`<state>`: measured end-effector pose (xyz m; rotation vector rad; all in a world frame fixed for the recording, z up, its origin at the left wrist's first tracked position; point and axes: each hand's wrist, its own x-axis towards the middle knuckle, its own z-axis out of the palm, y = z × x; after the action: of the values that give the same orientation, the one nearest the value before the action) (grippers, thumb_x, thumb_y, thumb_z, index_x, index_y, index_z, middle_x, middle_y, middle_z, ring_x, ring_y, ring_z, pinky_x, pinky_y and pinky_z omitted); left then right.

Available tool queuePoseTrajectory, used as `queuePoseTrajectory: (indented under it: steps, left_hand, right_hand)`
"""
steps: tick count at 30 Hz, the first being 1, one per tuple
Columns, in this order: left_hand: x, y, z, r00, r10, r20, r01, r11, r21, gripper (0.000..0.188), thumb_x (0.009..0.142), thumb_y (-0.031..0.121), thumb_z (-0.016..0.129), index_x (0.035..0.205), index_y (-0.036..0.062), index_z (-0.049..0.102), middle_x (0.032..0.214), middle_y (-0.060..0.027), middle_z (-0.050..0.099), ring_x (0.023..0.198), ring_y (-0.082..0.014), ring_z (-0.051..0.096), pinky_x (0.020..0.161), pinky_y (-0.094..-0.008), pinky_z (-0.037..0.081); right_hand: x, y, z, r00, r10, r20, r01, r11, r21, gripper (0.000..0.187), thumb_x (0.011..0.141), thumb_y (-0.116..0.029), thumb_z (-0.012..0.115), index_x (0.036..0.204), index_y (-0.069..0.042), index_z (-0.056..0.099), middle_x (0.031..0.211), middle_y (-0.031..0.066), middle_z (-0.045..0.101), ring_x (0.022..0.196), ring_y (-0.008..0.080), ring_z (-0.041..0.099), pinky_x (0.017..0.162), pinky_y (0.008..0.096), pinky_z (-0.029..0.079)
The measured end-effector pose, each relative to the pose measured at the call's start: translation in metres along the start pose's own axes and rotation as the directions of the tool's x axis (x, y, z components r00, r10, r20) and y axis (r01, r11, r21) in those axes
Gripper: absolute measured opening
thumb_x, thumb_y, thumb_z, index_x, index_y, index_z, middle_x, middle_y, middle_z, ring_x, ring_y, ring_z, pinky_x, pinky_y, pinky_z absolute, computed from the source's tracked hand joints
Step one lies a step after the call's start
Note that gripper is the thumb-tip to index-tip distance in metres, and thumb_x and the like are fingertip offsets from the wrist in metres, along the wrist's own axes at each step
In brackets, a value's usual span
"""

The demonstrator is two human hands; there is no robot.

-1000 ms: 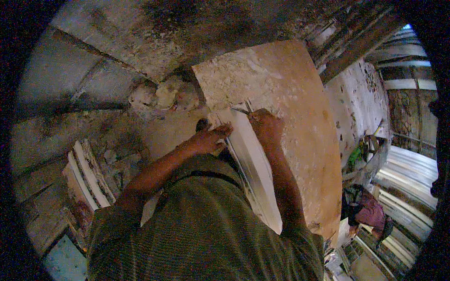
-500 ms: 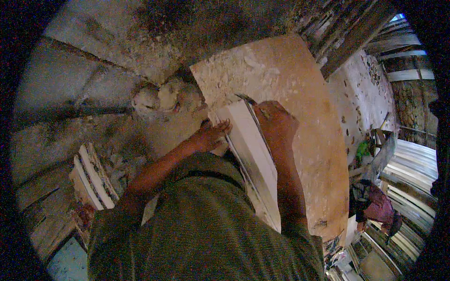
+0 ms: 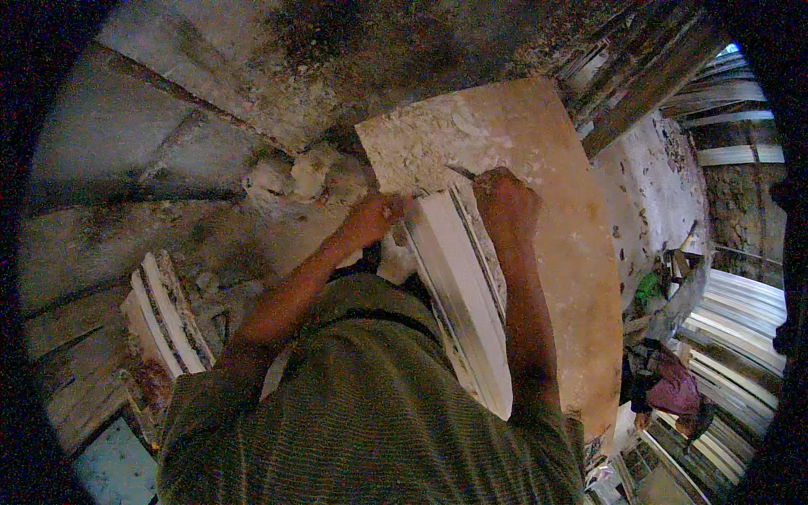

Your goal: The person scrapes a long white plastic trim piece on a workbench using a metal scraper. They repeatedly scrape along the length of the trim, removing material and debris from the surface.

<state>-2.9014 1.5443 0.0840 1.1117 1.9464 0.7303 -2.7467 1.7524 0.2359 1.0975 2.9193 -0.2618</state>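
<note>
A long white ribbed moulding (image 3: 459,278), which looks like plaster, lies on a tan board (image 3: 564,278) and runs from my body toward the board's far left part. My right hand (image 3: 507,206) is closed on a thin dark-bladed tool (image 3: 460,172); its pointed tip shows past the fingers, the rest is hidden. That hand is at the right side of the moulding's far end. At the opposite side of that end is my left hand (image 3: 376,217), its fingers curled in. Whatever it may hold is hidden.
White strips (image 3: 168,316) stand stacked at the left. Pale lumps (image 3: 307,172) lie beyond my left hand. At the lower right a person in a dark reddish top (image 3: 673,387) is near long pale lengths (image 3: 741,311). A thick beam (image 3: 648,93) is at the upper right.
My left hand has shifted back from the moulding's left edge toward its far end, and its fingers have curled. My right hand has moved slightly right, still with the blade.
</note>
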Motion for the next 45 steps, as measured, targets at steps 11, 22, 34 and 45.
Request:
queuePoseTrajectory:
  steps: [11, 22, 34, 45]
  left_hand:
    - [0.096, -0.008, -0.022, 0.996, 0.086, 0.013, -0.084, 0.927, 0.367, 0.035, 0.086, 0.043, 0.066, 0.096, 0.0107, 0.077, 0.113, -0.0172, 0.065, 0.112, -0.0388, 0.056, 0.096, -0.0534, 0.047]
    - [0.055, 0.054, -0.009, 0.998, 0.067, -0.011, -0.061, 0.955, 0.289, 0.042, 0.083, 0.044, 0.073, 0.098, 0.0051, 0.073, 0.113, -0.0228, 0.061, 0.108, -0.0401, 0.057, 0.094, -0.0522, 0.047]
    - [-0.011, 0.077, 0.016, 0.956, -0.017, 0.294, 0.008, 0.999, 0.032, 0.111, 0.088, 0.053, 0.064, 0.159, -0.0005, -0.002, 0.128, -0.0282, 0.062, 0.11, -0.0433, 0.065, 0.095, -0.0513, 0.052]
    - [-0.012, 0.071, 0.024, 0.98, 0.089, 0.177, -0.089, 0.996, -0.007, 0.099, 0.089, 0.039, 0.067, 0.156, -0.0055, 0.01, 0.103, -0.0205, 0.07, 0.096, -0.0398, 0.068, 0.082, -0.0503, 0.056]
  right_hand:
    - [-0.015, -0.02, -0.012, 0.992, 0.045, 0.121, -0.032, 0.993, -0.111, 0.019, 0.09, -0.033, 0.068, 0.101, -0.019, 0.076, 0.099, 0.0079, 0.074, 0.085, 0.032, 0.072, 0.074, 0.0449, 0.056]
    - [-0.009, -0.021, -0.011, 0.997, 0.003, 0.078, 0.005, 0.995, -0.095, 0.014, 0.088, -0.029, 0.07, 0.097, -0.02, 0.077, 0.101, 0.0042, 0.072, 0.086, 0.0296, 0.072, 0.072, 0.0436, 0.057]
    - [0.038, -0.044, 0.013, 0.842, -0.524, 0.129, 0.539, 0.812, -0.224, 0.01, 0.08, -0.016, 0.065, 0.083, -0.01, 0.072, 0.084, 0.0096, 0.07, 0.073, 0.0273, 0.073, 0.059, 0.0409, 0.057]
    - [0.05, -0.059, -0.011, 0.816, -0.517, 0.259, 0.577, 0.76, -0.3, 0.012, 0.083, -0.016, 0.064, 0.078, -0.008, 0.071, 0.078, 0.0112, 0.07, 0.07, 0.0265, 0.073, 0.058, 0.041, 0.058]
